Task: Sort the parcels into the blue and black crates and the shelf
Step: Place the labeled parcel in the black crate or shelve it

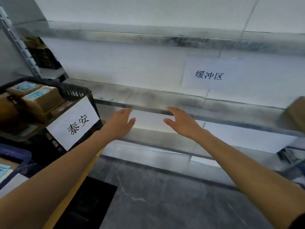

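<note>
Both my arms reach forward to the metal shelf (222, 103). My left hand (120, 123) and my right hand (181, 123) are open, palms facing each other, on either side of a white parcel (148, 119) that lies at the shelf's front edge. Whether the hands touch the parcel is unclear. A black crate (74, 91) at the left holds several brown cardboard parcels (41, 100) with blue labels. Below it, at the far left, is a blue crate (14, 156) with another labelled parcel inside.
A white paper sign (209, 75) hangs on the shelf's back wall. Another sign (74, 123) is fixed to the black crate. A brown box (295, 116) sits on the shelf at the right edge. Dark grey floor (165, 195) lies below.
</note>
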